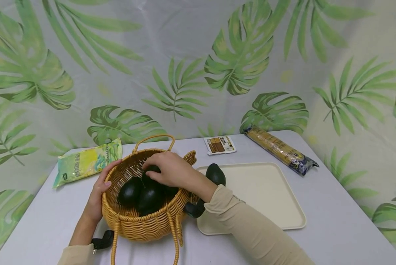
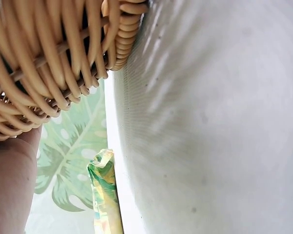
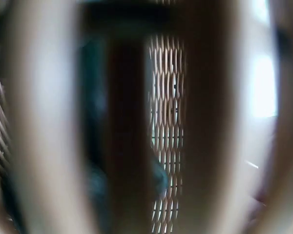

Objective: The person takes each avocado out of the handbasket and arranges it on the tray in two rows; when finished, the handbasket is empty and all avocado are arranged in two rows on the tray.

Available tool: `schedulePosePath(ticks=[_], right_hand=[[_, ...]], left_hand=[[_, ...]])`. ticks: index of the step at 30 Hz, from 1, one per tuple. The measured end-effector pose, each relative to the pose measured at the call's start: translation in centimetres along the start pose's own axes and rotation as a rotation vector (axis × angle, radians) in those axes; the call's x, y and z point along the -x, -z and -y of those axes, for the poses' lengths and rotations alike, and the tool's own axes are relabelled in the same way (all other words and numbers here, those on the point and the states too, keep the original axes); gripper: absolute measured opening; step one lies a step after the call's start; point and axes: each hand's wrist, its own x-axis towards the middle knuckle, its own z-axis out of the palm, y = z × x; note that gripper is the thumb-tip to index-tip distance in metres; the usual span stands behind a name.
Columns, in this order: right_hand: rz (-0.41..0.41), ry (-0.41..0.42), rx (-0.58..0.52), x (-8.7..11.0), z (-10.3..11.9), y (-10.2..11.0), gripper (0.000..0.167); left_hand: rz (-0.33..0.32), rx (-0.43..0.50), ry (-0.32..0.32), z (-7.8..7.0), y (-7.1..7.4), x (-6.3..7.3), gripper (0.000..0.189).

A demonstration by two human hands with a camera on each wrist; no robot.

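In the wicker basket [image 1: 141, 230], the right hand [image 1: 166, 168] curls its fingers and thumb round a dark avocado [image 1: 152, 169] — mostly hidden beneath them, so its long axis cannot be told (blurry wicker blocks much of the right wrist view). The left hand [image 1: 96, 197] holds the basket's rim, some fingers out of sight outside it — and just to the right lies a tray [image 1: 267, 191], partly behind the right sleeve [image 1: 257, 224], with worktop [image 1: 330, 213] beyond.

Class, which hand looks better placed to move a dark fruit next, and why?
Probably the right hand: it is inside the basket with its fingers on a dark fruit, while the left hand holds the basket's side.
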Motion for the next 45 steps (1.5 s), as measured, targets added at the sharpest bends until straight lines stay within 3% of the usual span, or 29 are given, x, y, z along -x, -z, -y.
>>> schedulePosePath(ticks=[11, 15, 20, 25, 34, 45], right_hand=[[0.173, 0.015, -0.023, -0.5, -0.1, 0.2, 0.044], [0.265, 0.073, -0.025, -1.0, -0.1, 0.2, 0.05], [0.325, 0.164, -0.123, -1.5, -0.1, 0.1, 0.053], [0.37, 0.179, -0.257, -2.0, -0.3, 0.1, 0.053], [0.517, 0.102, -0.011, -2.7, -0.1, -0.3, 0.061], [0.56, 0.031, 0.051, -2.8, 0.2, -0.6, 0.061]], left_hand=[[0.012, 0.015, 0.001, 0.0, -0.1, -0.1, 0.058], [0.001, 0.016, 0.009, 0.0, 0.0, 0.1, 0.058], [0.008, 0.03, 0.014, 0.0, 0.1, 0.3, 0.058], [0.009, 0.033, 0.0, -0.1, 0.1, 0.2, 0.058], [0.03, 0.06, -0.038, 0.0, 0.0, -0.1, 0.058], [0.023, 0.066, -0.025, 0.0, 0.0, -0.1, 0.058]])
